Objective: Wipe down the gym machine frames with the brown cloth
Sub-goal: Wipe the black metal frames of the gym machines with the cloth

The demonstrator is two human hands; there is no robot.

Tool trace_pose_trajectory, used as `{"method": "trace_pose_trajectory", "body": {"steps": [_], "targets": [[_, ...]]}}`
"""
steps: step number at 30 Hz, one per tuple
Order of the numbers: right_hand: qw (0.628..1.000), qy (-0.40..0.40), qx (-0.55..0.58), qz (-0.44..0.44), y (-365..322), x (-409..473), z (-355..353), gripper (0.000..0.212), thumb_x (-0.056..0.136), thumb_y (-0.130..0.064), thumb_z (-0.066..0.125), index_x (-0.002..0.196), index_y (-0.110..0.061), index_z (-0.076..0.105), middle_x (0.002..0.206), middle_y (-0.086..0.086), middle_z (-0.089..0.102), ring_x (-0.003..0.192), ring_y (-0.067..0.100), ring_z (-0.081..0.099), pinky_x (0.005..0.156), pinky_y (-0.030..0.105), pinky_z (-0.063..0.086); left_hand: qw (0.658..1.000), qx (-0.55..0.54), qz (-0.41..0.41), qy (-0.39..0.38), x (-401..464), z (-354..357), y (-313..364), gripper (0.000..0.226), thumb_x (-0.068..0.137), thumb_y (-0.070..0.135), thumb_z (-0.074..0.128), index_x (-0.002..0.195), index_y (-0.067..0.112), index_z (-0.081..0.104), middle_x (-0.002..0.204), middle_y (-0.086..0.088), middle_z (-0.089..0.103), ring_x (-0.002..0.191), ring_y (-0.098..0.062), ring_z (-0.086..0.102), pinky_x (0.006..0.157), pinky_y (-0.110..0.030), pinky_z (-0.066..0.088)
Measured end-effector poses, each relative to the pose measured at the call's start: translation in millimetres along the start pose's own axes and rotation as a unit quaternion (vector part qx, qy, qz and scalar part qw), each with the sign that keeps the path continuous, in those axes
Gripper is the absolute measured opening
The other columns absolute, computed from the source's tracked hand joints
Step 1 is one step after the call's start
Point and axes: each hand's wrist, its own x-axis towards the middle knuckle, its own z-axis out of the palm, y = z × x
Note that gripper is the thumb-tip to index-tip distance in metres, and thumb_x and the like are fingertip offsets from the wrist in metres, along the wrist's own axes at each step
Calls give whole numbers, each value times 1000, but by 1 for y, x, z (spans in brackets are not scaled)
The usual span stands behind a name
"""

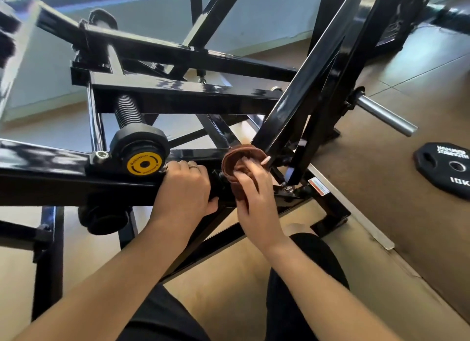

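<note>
Head view, places given from the yellow disc (144, 163) on the black pivot housing.

- Gym machine frame (188, 96): glossy black square tubing, beams crossing above and to the right of the disc; one beam runs left from under it.
- Left hand (184, 188): just right of the disc, fingers curled over the top of the beam, thumb underneath, clamped on the frame. A ring sits on one finger.
- Brown cloth (235, 162): further right of the disc, bunched into a wad against the joint where a slanted bar meets the lower beam.
- Right hand (254, 198): right of the disc, below and around the cloth, fingers and thumb pinching it.
- Coiled black spring (128, 110): directly above the disc.
- Steel peg (387, 115): far right, above disc level, bare.
- Black weight plate (445, 170): far right, flat on the brown floor (407, 226).
- Black-clad knees: below the disc, at the bottom edge.
</note>
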Motion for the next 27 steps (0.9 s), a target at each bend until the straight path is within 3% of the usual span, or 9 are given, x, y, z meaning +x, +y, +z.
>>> {"method": "trace_pose_trajectory", "body": {"steps": [4,7,10,13,17,22,25,27], "targets": [[994,22,-91,-51,15,31,-19,41,92,-6,67,133,-6,60,149,16,47,145,32,37,129,42,17,1000,8,3,8,-3,0,-1,67,95,66,40,117,6,57,109,-10,68,98,-25,63,85,-35,45],[980,131,-149,-23,32,79,-52,35,100,-16,61,133,-7,60,149,20,49,144,35,41,123,47,31,1000,7,1,11,-3,0,-2,67,96,65,39,119,4,56,111,-11,67,101,-26,62,86,-36,45],[975,188,-90,73,16,80,-42,44,101,-19,58,144,-11,51,157,18,40,148,31,37,120,45,38,1000,-4,-2,5,-2,1,1,66,96,65,39,117,5,57,110,-11,67,100,-26,63,86,-36,45],[969,169,37,177,-18,38,-4,55,101,-18,55,153,-17,38,162,12,30,149,25,36,116,44,43,1000,-4,-9,7,0,2,2,66,92,67,42,109,7,61,100,-9,68,91,-24,63,79,-35,44],[979,122,48,154,-26,21,9,59,100,-12,61,153,-19,38,164,11,24,154,25,27,122,41,35,1000,1,-7,10,1,6,3,66,90,68,42,106,7,62,98,-9,68,88,-25,63,77,-35,43],[958,241,-15,153,0,101,-31,51,100,-17,60,149,-8,47,156,24,38,146,33,38,122,17,21,1000,9,-3,13,0,8,2,65,90,68,43,106,8,62,96,-8,68,87,-24,62,77,-34,43],[959,241,-47,142,1,103,-30,51,101,-17,60,149,-7,46,155,24,41,147,32,38,123,28,29,1000,14,11,25,0,9,1,65,92,66,41,108,6,60,99,-10,67,90,-25,62,80,-35,43],[977,167,-30,127,-6,68,-18,53,101,-16,56,152,-11,42,160,20,32,151,25,29,125,27,26,999,11,16,34,0,11,-1,67,94,65,41,111,3,59,101,-12,67,91,-27,62,82,-36,45]]}}
